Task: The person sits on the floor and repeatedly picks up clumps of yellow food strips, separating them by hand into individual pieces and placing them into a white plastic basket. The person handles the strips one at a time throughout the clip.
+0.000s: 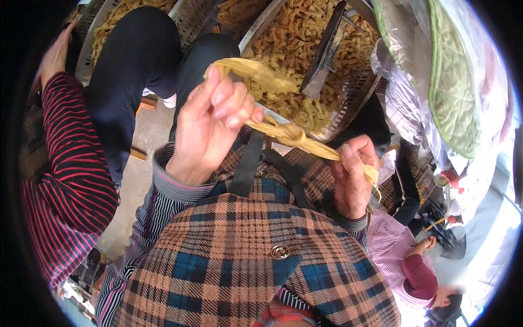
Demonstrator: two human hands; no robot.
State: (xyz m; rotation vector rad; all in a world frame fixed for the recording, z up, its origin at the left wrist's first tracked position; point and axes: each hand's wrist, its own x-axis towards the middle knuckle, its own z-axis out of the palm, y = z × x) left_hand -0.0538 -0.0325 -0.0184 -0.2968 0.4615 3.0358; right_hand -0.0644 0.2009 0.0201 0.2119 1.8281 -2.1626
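Note:
A yellowish, pliable strip, knotted near its middle (291, 135), is stretched between my two hands in front of my plaid apron. My left hand (218, 110) pinches one side of it, and a wide loose fold of the strip arches over its fingertips to the right. Lower and to the right, my right hand (354, 173) grips the other side between thumb and fingers, with a short tail sticking out below. Just beyond the hands, a perforated plastic crate (355, 102) holds a heap of similar small yellow-brown knotted pieces (282, 36). The exact material of the strip cannot be told.
A dark, narrow wood or metal bar (325, 53) lies across the crate. At left sits a person in a red-striped sleeve (73, 151), beside another filled crate (108, 24). Plastic-wrapped green quilted cloth (453, 81) hangs at right. Another person in a checked garment (396, 253) is at lower right.

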